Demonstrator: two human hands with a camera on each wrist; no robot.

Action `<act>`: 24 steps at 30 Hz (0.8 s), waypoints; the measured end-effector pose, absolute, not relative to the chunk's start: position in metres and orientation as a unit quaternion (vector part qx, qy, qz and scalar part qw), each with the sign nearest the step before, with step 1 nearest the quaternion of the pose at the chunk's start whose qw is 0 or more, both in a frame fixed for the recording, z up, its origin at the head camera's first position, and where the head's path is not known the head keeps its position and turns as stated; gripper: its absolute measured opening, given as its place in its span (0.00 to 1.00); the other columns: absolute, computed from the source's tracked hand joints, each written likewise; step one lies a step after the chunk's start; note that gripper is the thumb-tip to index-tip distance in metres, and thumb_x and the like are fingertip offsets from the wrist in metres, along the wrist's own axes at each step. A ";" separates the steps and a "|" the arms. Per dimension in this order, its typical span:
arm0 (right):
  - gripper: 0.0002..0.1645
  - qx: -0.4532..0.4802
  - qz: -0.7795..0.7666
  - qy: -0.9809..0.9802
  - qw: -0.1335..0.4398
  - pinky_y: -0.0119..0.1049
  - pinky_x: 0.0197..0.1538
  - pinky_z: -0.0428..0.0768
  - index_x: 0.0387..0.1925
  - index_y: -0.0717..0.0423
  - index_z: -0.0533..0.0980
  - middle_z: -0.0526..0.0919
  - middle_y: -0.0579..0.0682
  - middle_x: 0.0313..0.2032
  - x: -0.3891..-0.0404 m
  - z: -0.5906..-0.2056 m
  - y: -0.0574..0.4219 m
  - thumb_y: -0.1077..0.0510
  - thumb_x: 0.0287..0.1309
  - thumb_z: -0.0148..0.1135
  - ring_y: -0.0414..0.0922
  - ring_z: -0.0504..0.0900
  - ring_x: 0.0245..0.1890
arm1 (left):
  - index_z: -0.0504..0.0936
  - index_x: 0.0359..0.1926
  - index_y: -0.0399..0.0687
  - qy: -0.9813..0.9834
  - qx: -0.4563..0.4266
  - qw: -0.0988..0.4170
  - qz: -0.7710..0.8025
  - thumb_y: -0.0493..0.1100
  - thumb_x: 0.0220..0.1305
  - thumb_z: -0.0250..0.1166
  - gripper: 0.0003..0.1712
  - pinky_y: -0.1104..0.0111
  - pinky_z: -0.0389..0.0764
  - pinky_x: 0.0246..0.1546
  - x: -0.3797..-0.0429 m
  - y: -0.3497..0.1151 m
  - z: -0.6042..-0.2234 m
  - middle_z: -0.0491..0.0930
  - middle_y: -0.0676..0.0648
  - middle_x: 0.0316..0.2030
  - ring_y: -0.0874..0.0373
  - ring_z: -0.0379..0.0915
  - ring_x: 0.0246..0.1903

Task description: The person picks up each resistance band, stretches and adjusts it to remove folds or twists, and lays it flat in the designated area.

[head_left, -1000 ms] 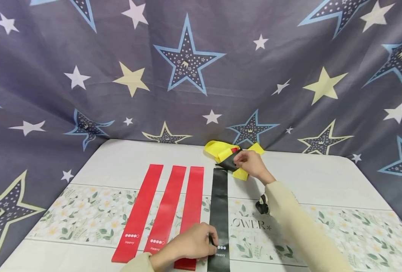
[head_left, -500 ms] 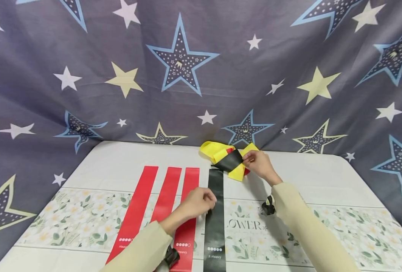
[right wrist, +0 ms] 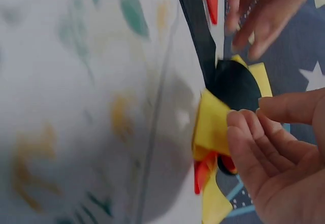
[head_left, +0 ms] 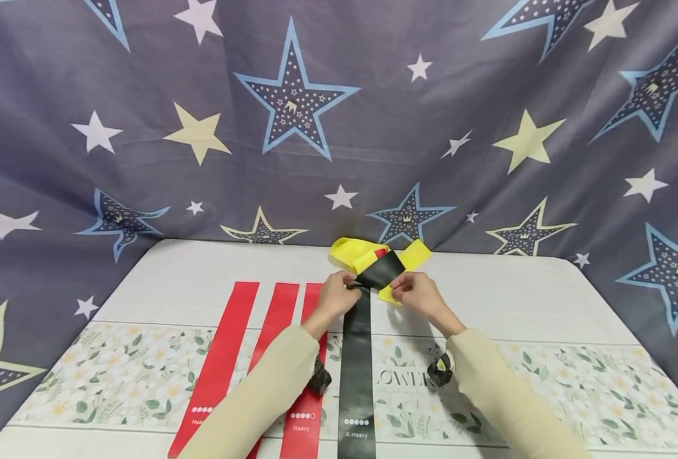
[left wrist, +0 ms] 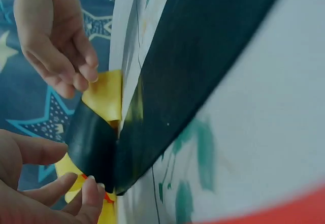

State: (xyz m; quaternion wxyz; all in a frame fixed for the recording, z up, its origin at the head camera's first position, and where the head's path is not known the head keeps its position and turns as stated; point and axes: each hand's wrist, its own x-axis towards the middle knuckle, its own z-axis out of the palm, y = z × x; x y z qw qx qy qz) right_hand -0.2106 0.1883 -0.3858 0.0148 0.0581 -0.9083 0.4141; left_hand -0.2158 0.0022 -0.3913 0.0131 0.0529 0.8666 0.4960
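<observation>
A flat black resistance band [head_left: 357, 363] marked X-Heavy runs lengthwise on the table. At its far end lies a pile of yellow band [head_left: 351, 250] pieces with a folded black band [head_left: 381, 270] over them and a little red showing. My left hand [head_left: 334, 298] is at the flat band's top end, left of the pile; in the left wrist view its thumb and fingers stand apart beside the folded black band. My right hand [head_left: 422, 293] is at the pile's right, with relaxed fingers by the yellow piece and the black fold in the right wrist view.
Three red bands marked Heavy lie left of the black one: the leftmost red band [head_left: 224, 357], the middle red band [head_left: 277, 322] and the nearest red band [head_left: 303, 414]. A starry curtain [head_left: 201, 178] hangs behind the table's far edge.
My left hand has moved from the near part of the flat black band up to its far end. My right hand shifted slightly left and down around the pile, away from the black fold's edge.
</observation>
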 end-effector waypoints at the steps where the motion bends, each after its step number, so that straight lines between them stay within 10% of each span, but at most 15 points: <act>1: 0.07 0.056 0.416 -0.907 0.009 0.28 0.29 0.74 0.35 0.67 0.80 0.84 0.58 0.30 -0.209 -0.386 0.186 0.67 0.53 0.61 0.42 0.79 0.27 | 0.78 0.53 0.34 0.872 0.055 0.004 0.487 0.33 0.54 0.60 0.22 0.55 0.76 0.51 -0.220 0.005 -0.392 0.77 0.36 0.51 0.43 0.73 0.50; 13: 0.20 0.034 0.432 -0.900 -0.048 0.43 0.50 0.80 0.52 0.69 0.74 0.82 0.63 0.48 -0.204 -0.399 0.177 0.64 0.60 0.57 0.56 0.80 0.49 | 0.71 0.22 0.35 0.915 0.080 -0.044 0.394 0.30 0.50 0.62 0.06 0.68 0.60 0.27 -0.253 0.019 -0.401 0.60 0.49 0.20 0.55 0.56 0.25; 24: 0.28 0.050 0.446 -0.893 -0.036 0.47 0.61 0.73 0.61 0.71 0.67 0.73 0.67 0.59 -0.225 -0.400 0.186 0.64 0.59 0.56 0.60 0.74 0.59 | 0.84 0.36 0.37 0.884 0.020 -0.084 0.460 0.35 0.57 0.64 0.06 0.59 0.79 0.46 -0.266 0.031 -0.393 0.85 0.42 0.36 0.48 0.80 0.40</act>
